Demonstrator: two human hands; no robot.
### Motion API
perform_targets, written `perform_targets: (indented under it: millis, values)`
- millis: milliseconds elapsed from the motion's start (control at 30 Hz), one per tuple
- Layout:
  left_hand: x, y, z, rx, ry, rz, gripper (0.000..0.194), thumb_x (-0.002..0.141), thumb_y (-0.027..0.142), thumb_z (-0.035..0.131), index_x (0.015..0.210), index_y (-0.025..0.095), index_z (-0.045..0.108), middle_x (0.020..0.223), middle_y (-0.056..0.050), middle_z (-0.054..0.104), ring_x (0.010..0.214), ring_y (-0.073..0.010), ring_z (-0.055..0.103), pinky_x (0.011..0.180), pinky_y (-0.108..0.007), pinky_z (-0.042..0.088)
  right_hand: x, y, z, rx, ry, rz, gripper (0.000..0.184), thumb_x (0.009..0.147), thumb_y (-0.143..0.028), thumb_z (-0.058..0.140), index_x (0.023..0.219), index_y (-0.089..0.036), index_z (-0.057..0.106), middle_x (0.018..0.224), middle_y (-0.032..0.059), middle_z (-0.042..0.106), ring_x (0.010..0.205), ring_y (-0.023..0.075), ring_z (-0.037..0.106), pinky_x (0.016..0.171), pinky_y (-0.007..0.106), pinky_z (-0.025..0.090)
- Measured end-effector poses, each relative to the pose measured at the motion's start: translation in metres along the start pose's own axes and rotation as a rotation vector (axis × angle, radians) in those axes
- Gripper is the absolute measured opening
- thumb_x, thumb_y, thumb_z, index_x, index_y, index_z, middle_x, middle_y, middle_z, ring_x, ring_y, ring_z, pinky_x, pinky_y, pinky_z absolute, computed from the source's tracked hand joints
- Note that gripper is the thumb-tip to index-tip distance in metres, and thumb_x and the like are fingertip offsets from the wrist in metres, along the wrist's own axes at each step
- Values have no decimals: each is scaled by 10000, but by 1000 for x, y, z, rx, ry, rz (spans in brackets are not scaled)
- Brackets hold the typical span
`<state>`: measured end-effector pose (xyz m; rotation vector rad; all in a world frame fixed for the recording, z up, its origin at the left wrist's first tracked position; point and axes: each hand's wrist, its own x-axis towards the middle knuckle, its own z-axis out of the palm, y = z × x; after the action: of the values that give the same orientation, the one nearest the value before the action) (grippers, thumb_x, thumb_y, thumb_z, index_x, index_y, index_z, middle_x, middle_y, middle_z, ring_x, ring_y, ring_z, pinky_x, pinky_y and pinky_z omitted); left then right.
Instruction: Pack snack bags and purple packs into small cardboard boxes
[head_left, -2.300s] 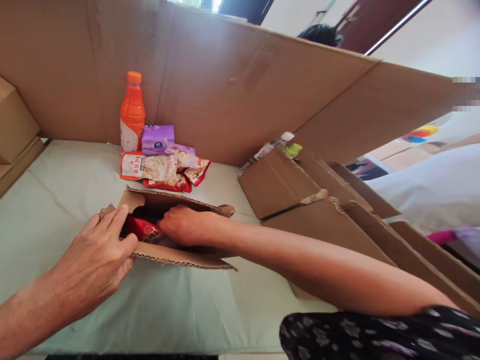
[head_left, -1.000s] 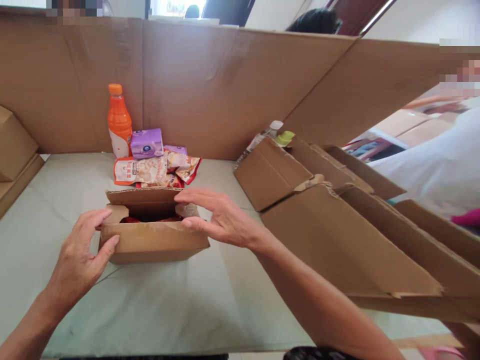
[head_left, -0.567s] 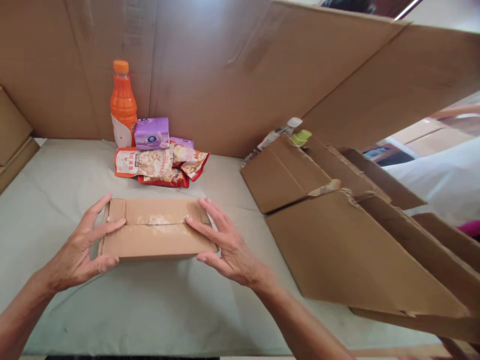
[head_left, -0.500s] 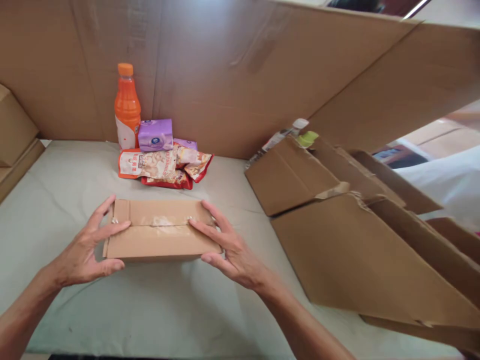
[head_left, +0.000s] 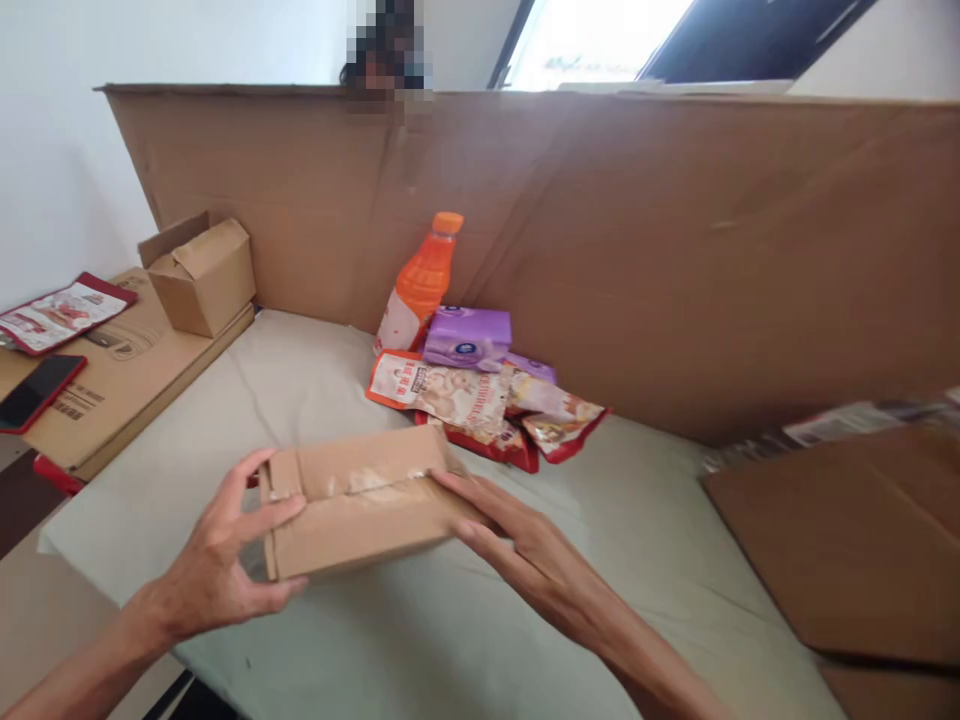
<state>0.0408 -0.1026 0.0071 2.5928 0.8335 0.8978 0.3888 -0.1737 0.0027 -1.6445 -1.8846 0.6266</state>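
A small closed cardboard box [head_left: 360, 500] with old tape along its top seam is held between both hands just above the pale green table cover [head_left: 637, 520]. My left hand [head_left: 217, 565] grips its left end, thumb on top and fingers curled under. My right hand [head_left: 525, 545] presses its right end with fingers stretched along the side. Behind the box lie snack packets [head_left: 450, 390], a purple tissue pack [head_left: 466, 337] and an orange drink bottle [head_left: 420, 285].
A tall cardboard wall [head_left: 675, 250] stands along the back. At the left a small open carton [head_left: 201, 275] sits on flat cardboard with a dark phone [head_left: 34, 390] and a red packet [head_left: 56, 312]. Flattened cardboard sheets [head_left: 847, 540] lie at the right.
My right hand left the box's inside, the flaps were folded shut, and both hands took the box by its ends. The view has swung left, and the box has tilted and shifted toward the table's left.
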Motion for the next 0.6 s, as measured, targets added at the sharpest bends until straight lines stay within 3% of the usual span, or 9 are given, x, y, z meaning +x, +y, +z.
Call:
perform_targets:
  millis: [167,267,333,400,467,533,600]
  values:
    - [-16,-52,-77,315,188,-120,373,885,229,721,1245,261,626,1548,-109,369,1369,-363,496,1094,-579,505,155,-67,37,181,-162,-268,534,998,-491,500,1457,-225,566,1496,112,564,1343,283,554,1064,452,508]
    - [-19,-90,-121,513,324,-225,304,891,250,739,1181,245,650,1549,-29,365,1380,-368,489,1155,-576,464,242,-115,79,331,-74,-340,592,980,-448,552,1528,-250,454,1606,82,429,1423,251,465,1100,412,474]
    - [-20,-119,-141,589,391,-318,279,910,304,722,1170,225,656,1532,-7,367,1397,-387,469,1170,-571,457,277,-140,113,425,-16,-299,604,989,-397,545,1552,-236,395,1606,92,417,1362,216,522,1095,372,474]
    - [-17,-148,-151,600,434,-408,291,921,359,708,1169,213,665,1487,-2,390,1408,-396,455,1176,-555,458,289,-151,148,453,-21,-232,552,974,-329,566,1500,-205,456,1553,116,471,1277,202,583,1063,354,495]
    - [-11,-173,-155,568,475,-469,327,900,407,730,1155,208,681,1450,-3,405,1416,-393,450,1188,-539,449,278,-145,179,436,-67,-190,467,928,-267,617,1387,-194,568,1520,137,498,1219,212,619,1001,358,534]
    - [-1,-193,-155,542,493,-496,373,878,436,751,1164,204,690,1462,-12,392,1425,-388,442,1206,-534,427,254,-125,200,419,-105,-175,394,886,-221,651,1280,-198,642,1525,154,488,1206,228,631,924,355,569]
    - [8,-208,-157,532,491,-485,416,884,440,744,1211,189,681,1506,-25,357,1448,-392,410,1231,-526,388,224,-97,207,407,-113,-150,344,877,-194,642,1219,-193,673,1520,168,490,1222,239,627,884,348,580]
